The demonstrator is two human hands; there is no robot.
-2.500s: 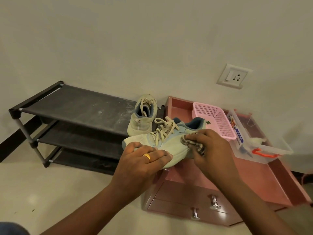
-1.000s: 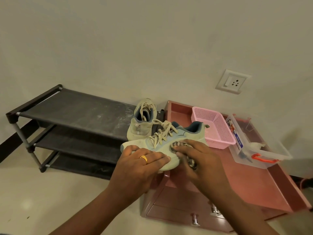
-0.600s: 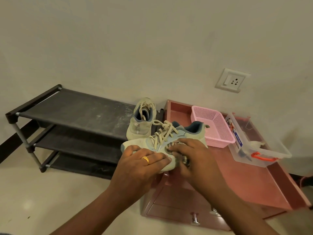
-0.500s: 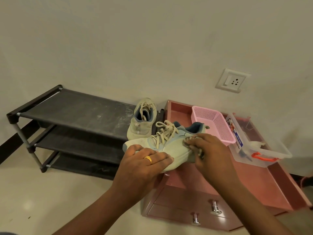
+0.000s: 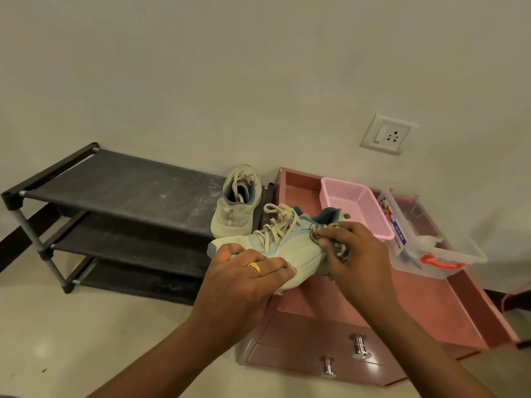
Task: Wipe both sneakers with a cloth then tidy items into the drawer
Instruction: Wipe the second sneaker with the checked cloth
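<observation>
- Our right grip (image 5: 356, 254) is curled round a crumpled grey patterned cloth (image 5: 342, 251) and presses it against the side of a pale green sneaker with cream laces (image 5: 296, 248), toward its heel end.
- Our left grip (image 5: 244, 274), with a gold ring (image 5: 254, 267) on one finger, clasps the toe end of that sneaker, fingers curled over the upper.
- The shoe is held over the front left corner of a low pink-brown drawer unit (image 5: 431, 305). We cannot tell whether its sole touches the unit.
- The two drawers (image 5: 316, 331) in the unit's front are closed, each with a chrome knob (image 5: 357, 344).
- On the unit's rimmed top a pink perforated plastic basket (image 5: 356, 202) stands toward the wall. Just beside it on the right is a clear plastic box with an orange handle (image 5: 431, 254).
- A second pale sneaker (image 5: 235, 208) stands at the right end of the top shelf of a black three-tier shoe rack (image 5: 129, 191), just beside the unit, toe toward us.
- A white wall socket (image 5: 388, 137) sits on the wall above the unit.
</observation>
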